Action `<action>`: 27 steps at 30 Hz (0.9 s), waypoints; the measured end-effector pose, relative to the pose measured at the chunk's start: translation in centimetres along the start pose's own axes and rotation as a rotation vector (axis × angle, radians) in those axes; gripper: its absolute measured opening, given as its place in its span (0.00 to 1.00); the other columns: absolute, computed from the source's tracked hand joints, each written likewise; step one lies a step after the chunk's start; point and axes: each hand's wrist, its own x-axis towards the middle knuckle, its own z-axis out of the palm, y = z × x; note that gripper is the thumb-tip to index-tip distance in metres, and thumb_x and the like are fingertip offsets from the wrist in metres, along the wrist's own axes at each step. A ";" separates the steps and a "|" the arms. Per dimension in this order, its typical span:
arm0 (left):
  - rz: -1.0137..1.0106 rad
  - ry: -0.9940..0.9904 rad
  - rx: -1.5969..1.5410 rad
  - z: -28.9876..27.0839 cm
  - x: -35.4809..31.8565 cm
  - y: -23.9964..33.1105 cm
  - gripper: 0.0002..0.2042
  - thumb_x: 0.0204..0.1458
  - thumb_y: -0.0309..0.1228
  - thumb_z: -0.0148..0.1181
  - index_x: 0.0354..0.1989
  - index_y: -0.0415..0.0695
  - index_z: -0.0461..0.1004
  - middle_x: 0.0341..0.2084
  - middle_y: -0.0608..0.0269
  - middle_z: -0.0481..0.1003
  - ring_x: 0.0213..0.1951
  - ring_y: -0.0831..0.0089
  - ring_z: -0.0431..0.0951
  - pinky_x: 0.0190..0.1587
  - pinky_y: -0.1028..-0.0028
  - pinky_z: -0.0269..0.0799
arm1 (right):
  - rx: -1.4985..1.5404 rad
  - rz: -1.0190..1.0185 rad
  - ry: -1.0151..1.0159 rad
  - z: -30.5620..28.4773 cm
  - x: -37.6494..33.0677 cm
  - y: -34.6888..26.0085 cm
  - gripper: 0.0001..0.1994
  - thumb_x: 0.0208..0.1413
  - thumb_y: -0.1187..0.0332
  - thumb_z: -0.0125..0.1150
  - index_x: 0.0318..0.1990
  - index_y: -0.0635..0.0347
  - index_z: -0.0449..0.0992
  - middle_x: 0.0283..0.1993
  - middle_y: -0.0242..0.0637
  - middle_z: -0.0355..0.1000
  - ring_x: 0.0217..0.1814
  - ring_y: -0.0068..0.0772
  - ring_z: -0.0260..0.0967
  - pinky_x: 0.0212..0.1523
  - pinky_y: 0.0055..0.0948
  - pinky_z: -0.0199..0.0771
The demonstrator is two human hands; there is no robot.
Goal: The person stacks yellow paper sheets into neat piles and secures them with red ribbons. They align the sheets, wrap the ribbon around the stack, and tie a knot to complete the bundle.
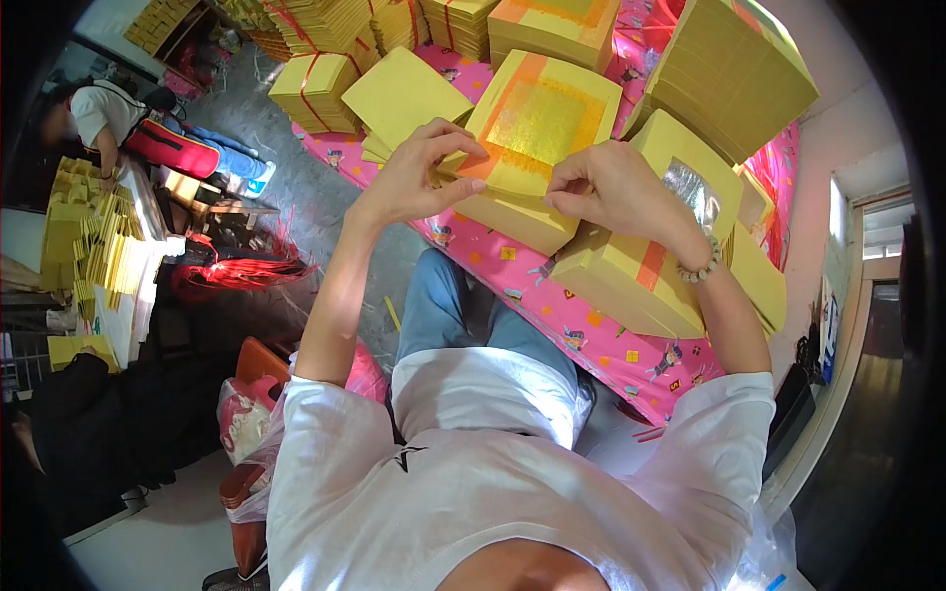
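Pink patterned tablecloth (552, 295) under stacks of yellow paper, grey floor (296, 187) beyond.
I see my left hand (419, 172) and right hand (606, 187) pinching the gold-foil sheet (540, 123) atop the nearest stack (512, 212).

Grey concrete floor (296, 197) runs out to the left of the hands, littered with scraps and a heap of red string (236, 271). Beyond it, well apart, a pale worktable (148, 286) stands with another person (99, 113) bent over it. To the right, a white wall (847, 128) with a daylit window (838, 212) and a dark doorway (867, 394) below it
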 end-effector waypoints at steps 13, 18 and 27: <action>0.252 0.127 0.488 2.3 2.3 4.2 0.15 0.42 0.32 0.64 0.40 0.44 0.73 0.38 0.58 0.72 0.43 0.58 0.69 0.46 0.64 0.67 | 0.040 -0.005 0.133 -1.3 -0.6 -0.9 0.10 0.47 0.64 0.62 0.31 0.62 0.79 0.28 0.42 0.76 0.29 0.40 0.74 0.33 0.32 0.72; 0.207 0.263 0.395 2.3 3.0 3.7 0.11 0.47 0.24 0.58 0.41 0.44 0.74 0.31 0.55 0.73 0.36 0.59 0.73 0.42 0.68 0.70 | 0.038 -0.089 0.477 -2.3 -1.7 -1.3 0.21 0.46 0.58 0.66 0.46 0.60 0.73 0.45 0.40 0.71 0.45 0.38 0.70 0.42 0.31 0.70; 0.158 0.373 -0.676 2.3 2.1 3.3 0.11 0.60 0.28 0.51 0.48 0.37 0.72 0.37 0.67 0.76 0.41 0.81 0.72 0.44 0.77 0.69 | 0.370 0.105 0.485 -1.3 -0.7 3.2 0.48 0.39 0.56 0.74 0.64 0.66 0.50 0.58 0.53 0.57 0.60 0.47 0.59 0.57 0.35 0.64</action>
